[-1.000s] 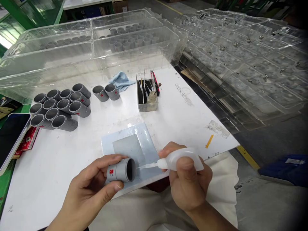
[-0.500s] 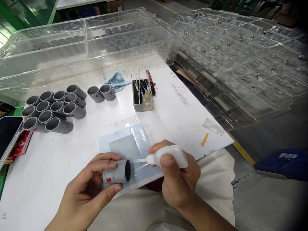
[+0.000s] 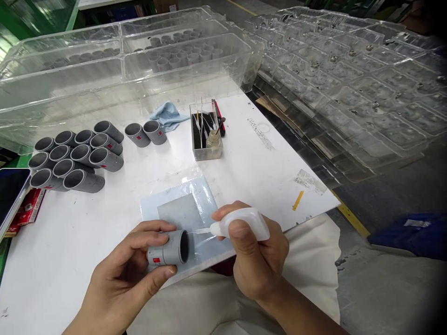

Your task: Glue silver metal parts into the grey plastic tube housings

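Now | L hand grips PVC coupling | R hand grips bottle, nozzle near rim

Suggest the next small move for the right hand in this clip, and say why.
Probably ease the white squeeze bottle slightly forward: the right hand holds its thin tip near the open end of the grey pipe coupling, apparently just short of the rim, while the left hand steadies the coupling.

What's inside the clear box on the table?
The clear box holds thin sticks standing up and a small jar. Something black lines the inside. The jar and sticks cover the box's floor, so I can't see what lies there.
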Motion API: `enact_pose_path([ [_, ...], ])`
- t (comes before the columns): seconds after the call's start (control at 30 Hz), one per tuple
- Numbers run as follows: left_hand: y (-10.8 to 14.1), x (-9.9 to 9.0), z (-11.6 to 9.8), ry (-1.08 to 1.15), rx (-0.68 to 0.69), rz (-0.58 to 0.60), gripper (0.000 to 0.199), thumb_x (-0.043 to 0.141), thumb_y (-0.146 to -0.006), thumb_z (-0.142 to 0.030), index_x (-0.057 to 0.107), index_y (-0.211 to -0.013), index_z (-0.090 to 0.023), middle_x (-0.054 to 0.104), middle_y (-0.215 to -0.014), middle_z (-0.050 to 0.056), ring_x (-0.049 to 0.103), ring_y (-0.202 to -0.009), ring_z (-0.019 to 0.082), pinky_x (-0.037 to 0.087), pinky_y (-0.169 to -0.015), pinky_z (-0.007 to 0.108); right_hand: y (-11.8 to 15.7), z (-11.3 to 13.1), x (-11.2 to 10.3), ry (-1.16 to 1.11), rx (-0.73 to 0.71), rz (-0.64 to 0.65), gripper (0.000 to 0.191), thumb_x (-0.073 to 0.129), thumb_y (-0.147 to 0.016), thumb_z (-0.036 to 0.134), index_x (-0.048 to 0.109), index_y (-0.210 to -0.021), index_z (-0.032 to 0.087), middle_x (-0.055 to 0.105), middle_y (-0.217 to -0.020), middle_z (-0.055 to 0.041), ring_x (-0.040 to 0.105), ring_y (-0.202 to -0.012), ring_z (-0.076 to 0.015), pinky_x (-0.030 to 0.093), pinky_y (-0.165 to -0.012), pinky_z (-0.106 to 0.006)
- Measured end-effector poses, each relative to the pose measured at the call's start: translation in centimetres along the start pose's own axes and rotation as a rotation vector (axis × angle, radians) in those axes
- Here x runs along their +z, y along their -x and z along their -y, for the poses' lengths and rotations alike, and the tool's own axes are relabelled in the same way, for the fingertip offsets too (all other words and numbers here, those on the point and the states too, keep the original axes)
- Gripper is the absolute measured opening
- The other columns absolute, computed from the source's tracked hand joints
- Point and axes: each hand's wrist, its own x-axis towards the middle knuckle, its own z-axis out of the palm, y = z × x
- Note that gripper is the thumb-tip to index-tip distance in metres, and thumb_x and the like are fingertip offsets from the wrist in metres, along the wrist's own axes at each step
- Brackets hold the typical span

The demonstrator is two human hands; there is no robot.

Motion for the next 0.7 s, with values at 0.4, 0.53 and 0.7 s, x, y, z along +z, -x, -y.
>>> enact_pose_path([
  [0.4, 0.0, -0.1, 0.0, -0.011, -0.014, -0.018, 0.035, 0.078, -0.091, -0.015, 0.069, -0.117, -0.037, 0.072, -0.13, 0.0, 0.062, -0.128, 0.017, 0.057, -0.095, 0.017, 0.2, -0.1, -0.1, 0.05, 0.032, -0.004, 0.029, 0.064, -0.1, 0.039, 0.075, -0.08, 0.021, 0.071, -0.073, -0.0026, 0.062, -0.055, -0.0163, 0.047, -0.047, -0.03],
  [0.53, 0.1, 0.3, -0.3, -0.002, -0.04, -0.061, 0.032, 0.08, -0.089, -0.018, 0.072, -0.113, -0.038, 0.075, -0.126, -0.001, 0.064, -0.125, 0.017, 0.058, -0.09, 0.017, 0.3, 0.0, -0.3, 0.027, 0.041, 0.029, 0.028, 0.064, -0.1, 0.039, 0.075, -0.081, 0.02, 0.069, -0.071, -0.0019, 0.059, -0.054, -0.0147, 0.044, -0.046, -0.029],
  [0.7, 0.5, 1.1, -0.7, 0.086, -0.138, -0.171, 0.026, 0.087, -0.083, -0.025, 0.077, -0.104, -0.037, 0.08, -0.125, 0.002, 0.071, -0.118, 0.027, 0.062, -0.076, 0.026, 0.2, 0.1, -0.6, -0.13, 0.186, -0.005, 0.031, 0.064, -0.1, 0.044, 0.077, -0.084, 0.021, 0.065, -0.064, -0.0004, 0.059, -0.056, -0.0145, 0.046, -0.051, -0.028],
])
